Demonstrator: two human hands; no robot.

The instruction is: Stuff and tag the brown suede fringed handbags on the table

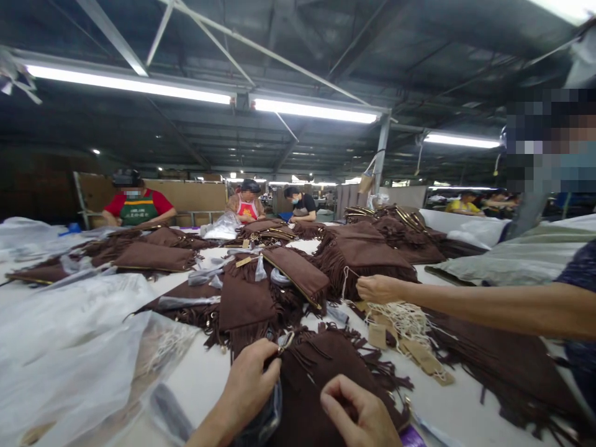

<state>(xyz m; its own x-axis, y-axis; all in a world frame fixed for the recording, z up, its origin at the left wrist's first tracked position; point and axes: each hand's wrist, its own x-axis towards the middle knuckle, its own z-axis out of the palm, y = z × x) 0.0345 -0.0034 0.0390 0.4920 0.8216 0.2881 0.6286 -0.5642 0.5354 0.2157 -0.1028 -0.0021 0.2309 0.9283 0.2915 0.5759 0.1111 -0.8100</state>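
In the head view, a dark brown fringed bag [310,394] lies flat on the table in front of me. My left hand [249,382] is at its upper left edge, thumb and fingers pinched on a shiny metal clasp [286,341]. Below that wrist is a strap in clear plastic wrap [265,419]. Over the bag's lower right part is my right hand [358,413], its fingers curled towards the thumb; whatever it may hold is too small to make out. More brown fringed bags [246,304] are piled just beyond my hands.
At right, a co-worker's arm [447,303] reaches in, its hand holding a white string [345,282]. Beneath it lie tan paper tags [421,360] with white strings [403,320]. Clear plastic bags [69,347] cover the left. Other people sit across the white table [186,372].
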